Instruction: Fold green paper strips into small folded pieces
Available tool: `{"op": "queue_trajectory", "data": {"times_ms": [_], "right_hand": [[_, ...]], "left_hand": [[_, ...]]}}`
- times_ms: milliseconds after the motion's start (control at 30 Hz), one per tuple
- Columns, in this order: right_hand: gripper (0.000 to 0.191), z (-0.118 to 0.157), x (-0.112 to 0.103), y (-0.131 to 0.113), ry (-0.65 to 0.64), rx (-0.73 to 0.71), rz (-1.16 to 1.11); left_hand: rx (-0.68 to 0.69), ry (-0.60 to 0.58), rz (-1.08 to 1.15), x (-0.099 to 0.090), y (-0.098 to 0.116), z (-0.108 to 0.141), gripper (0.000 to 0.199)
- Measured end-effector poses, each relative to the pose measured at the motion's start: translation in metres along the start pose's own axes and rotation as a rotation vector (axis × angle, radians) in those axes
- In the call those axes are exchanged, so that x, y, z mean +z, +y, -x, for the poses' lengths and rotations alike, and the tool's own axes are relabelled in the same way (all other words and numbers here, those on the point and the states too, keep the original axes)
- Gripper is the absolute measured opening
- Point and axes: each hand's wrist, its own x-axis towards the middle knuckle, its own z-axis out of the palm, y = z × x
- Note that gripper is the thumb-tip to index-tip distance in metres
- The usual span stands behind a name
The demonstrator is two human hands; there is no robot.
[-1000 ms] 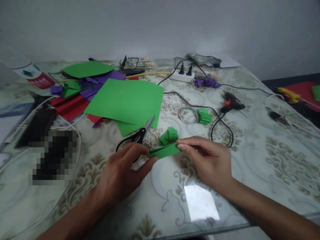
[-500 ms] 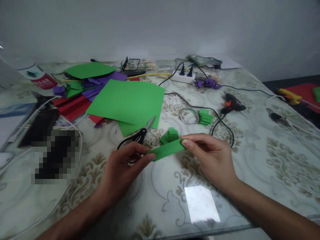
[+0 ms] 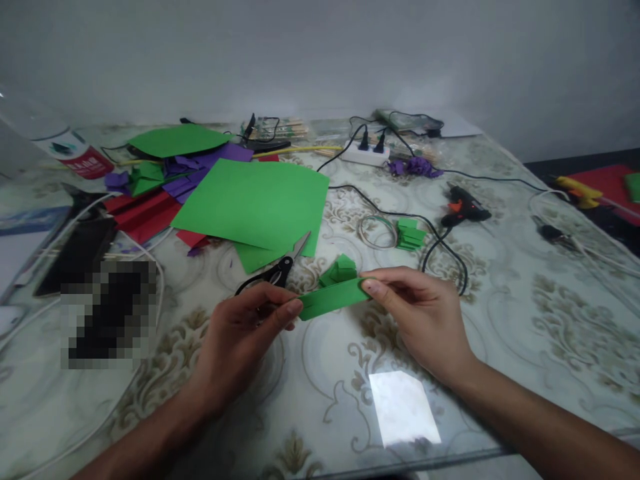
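Observation:
A green paper strip stretches between my two hands, above the patterned tabletop. My left hand pinches its left end between thumb and fingers. At the other end, my right hand grips the strip, thumb on top. Just behind the strip lies a small folded green paper piece. Black-handled scissors rest beyond my left hand, which partly hides their handles; the blades point away, over the edge of a large green paper sheet.
Behind the hands are a hot glue gun, a wire coil, more folded green paper and a white power strip. Red paper and purple paper lie left, near a bottle. Cables cross the table.
My left thumb and fingers have shifted slightly left, to the very end of the strip, which lies a little flatter. My right hand has hardly moved.

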Motion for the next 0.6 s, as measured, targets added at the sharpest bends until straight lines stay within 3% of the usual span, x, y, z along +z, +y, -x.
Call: {"op": "queue_trajectory", "data": {"times_ms": [400, 600], "right_hand": [[0.009, -0.0009, 0.0009, 0.0023, 0.005, 0.042, -0.049], [0.007, -0.0005, 0.0021, 0.0035, -0.004, 0.047, -0.048]], "left_hand": [[-0.060, -0.052, 0.067, 0.0065, 0.0005, -0.0011, 0.011], [-0.068, -0.034, -0.027, 0.0057, 0.0009, -0.0038, 0.014]]}}
